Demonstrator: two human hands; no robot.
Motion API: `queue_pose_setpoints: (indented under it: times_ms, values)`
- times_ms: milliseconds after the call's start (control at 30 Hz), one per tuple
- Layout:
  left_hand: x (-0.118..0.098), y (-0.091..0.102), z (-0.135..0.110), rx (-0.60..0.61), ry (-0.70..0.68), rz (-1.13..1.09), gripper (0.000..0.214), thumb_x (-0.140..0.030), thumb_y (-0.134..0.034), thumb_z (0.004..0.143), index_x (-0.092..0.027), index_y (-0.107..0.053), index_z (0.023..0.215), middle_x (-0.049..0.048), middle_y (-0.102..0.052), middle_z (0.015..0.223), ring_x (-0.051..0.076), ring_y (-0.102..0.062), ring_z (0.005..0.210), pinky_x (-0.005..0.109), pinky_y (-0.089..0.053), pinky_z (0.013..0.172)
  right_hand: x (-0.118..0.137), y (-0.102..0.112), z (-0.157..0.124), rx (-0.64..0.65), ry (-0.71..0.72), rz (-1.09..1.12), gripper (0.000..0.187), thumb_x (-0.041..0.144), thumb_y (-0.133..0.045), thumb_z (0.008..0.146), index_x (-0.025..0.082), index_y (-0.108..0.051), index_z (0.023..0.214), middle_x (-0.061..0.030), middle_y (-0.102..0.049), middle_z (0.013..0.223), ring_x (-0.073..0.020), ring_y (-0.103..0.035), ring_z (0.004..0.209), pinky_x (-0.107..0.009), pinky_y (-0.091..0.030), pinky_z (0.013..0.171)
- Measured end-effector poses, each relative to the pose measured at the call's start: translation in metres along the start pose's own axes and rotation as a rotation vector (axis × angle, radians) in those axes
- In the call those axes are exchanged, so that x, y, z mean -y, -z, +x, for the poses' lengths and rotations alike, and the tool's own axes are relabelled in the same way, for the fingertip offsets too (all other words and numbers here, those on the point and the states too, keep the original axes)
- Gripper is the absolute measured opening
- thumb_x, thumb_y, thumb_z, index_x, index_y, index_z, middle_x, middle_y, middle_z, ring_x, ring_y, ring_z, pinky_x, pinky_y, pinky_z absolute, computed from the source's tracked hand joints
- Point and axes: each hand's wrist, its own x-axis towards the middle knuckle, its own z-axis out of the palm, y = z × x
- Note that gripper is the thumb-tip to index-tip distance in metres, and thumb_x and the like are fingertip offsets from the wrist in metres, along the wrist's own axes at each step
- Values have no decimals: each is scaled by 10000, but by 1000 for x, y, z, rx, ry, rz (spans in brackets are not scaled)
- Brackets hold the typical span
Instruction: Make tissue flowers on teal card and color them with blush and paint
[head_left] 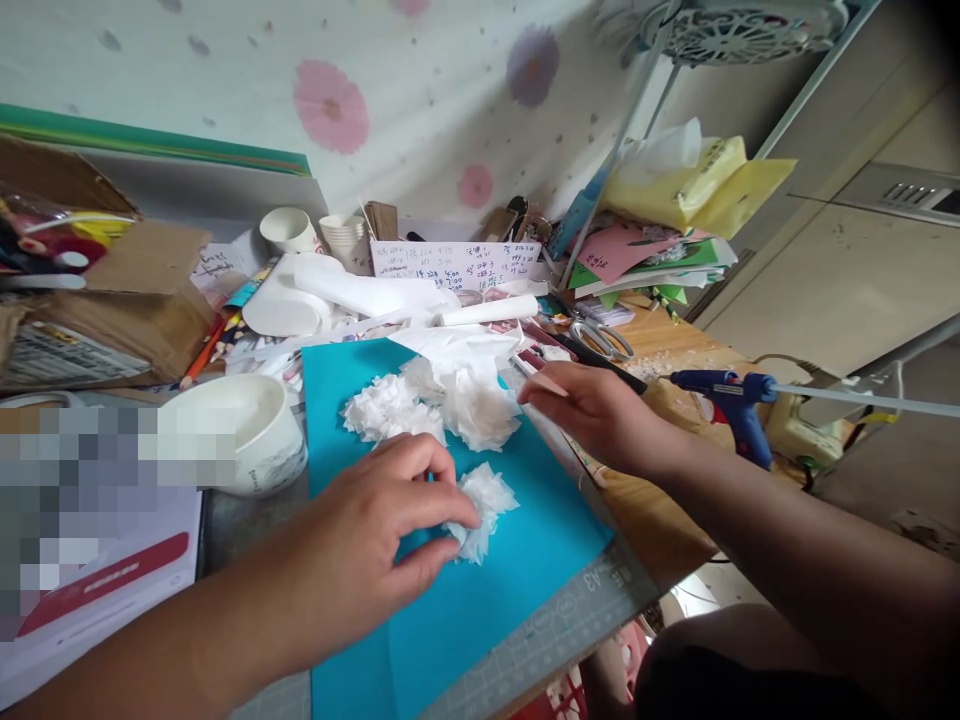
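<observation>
Your left hand (pixel 401 510), fingers closed, pinches the small white ruffle (pixel 493 498) at its three o'clock; tugging could tear thin layers. At two o'clock, your right hand (pixel 596 412) curls, grip unclear.

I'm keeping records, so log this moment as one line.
left hand: pinching small white ruffled-tissue tuft | right hand: beside larger white ruffled-tissue clumps | surface: flat bright-blue paper sheet over grey cutting mat
</observation>
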Motion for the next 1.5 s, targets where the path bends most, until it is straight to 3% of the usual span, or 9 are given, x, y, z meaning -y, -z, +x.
queue_pose_setpoints:
  times_ms: [233, 333, 533, 633, 767, 933, 1167, 1333, 1500]
  values:
    - [2, 1, -1, 26, -9, 54, 242, -92, -555, 804, -267, -719, 773, 15, -538, 853, 184, -554, 830, 307, -426, 709, -10, -18, 13, 138, -7, -345, 223, 60, -616, 706, 147, -664, 905, -78, -607, 881, -216, -567, 837, -308, -427, 731]
    - [0, 2, 0, 31, -6, 75, 238, -83, -555, 783, -252, -707, 712, 15, -534, 831, 186, -545, 816, 319, -408, 702, -17, -22, 15, 107, -2, -379, 65, 99, -598, 745, 152, -631, 763, -77, -590, 816, -213, -552, 787, -309, -411, 696]
    - [-4, 4, -1, 39, 4, 87, 210, -83, -573, 761, -231, -686, 664, 11, -540, 814, 183, -526, 812, 326, -396, 711, -12, -19, 6, -74, 33, -366, 123, 106, -548, 784, 173, -563, 682, -51, -563, 735, -171, -529, 683, -288, -408, 630]
    - [-4, 4, -1, 25, 1, 79, 203, -87, -573, 770, -224, -683, 670, 11, -544, 819, 178, -525, 806, 330, -399, 724, 10, -16, -7, -144, 213, -242, 57, 124, -588, 807, 162, -609, 771, -51, -587, 763, -158, -569, 693, -275, -447, 630]
    - [-2, 3, 1, 47, 6, 84, 165, -133, -589, 795, -215, -678, 685, 13, -547, 818, 183, -533, 809, 339, -408, 739, 39, -23, -23, -62, 501, -250, 153, 165, -536, 916, 159, -657, 823, -48, -625, 730, -148, -557, 620, -282, -415, 548]
    - [-3, 6, 3, 16, 108, 26, 170, -123, -538, 819, -196, -637, 701, 6, -555, 807, 178, -553, 817, 324, -417, 724, 51, -35, -30, 21, 646, -352, 284, 155, -456, 962, 147, -673, 779, -43, -639, 673, -160, -518, 545, -329, -353, 487]
    - [-4, 6, 2, 34, 139, -34, 95, -172, -619, 823, -234, -689, 805, 2, -589, 856, 191, -572, 850, 327, -419, 740, 22, -17, -15, -140, 286, -164, 74, 131, -622, 834, 188, -623, 880, -52, -611, 819, -171, -604, 732, -298, -495, 652]
    - [-3, 4, 1, 65, 27, -12, 198, -82, -637, 770, -255, -732, 787, -10, -610, 789, 174, -574, 803, 315, -402, 733, -16, -13, -3, 97, 66, -267, 224, 150, -660, 762, 172, -654, 984, -102, -597, 970, -237, -603, 887, -376, -510, 787]
    - [-2, 5, -1, 98, 14, 14, 249, -34, -610, 731, -251, -731, 718, -18, -595, 722, 162, -559, 750, 301, -398, 698, -26, -24, 4, 59, 9, -334, 198, 126, -624, 755, 150, -675, 945, -110, -596, 945, -237, -589, 866, -352, -487, 761]
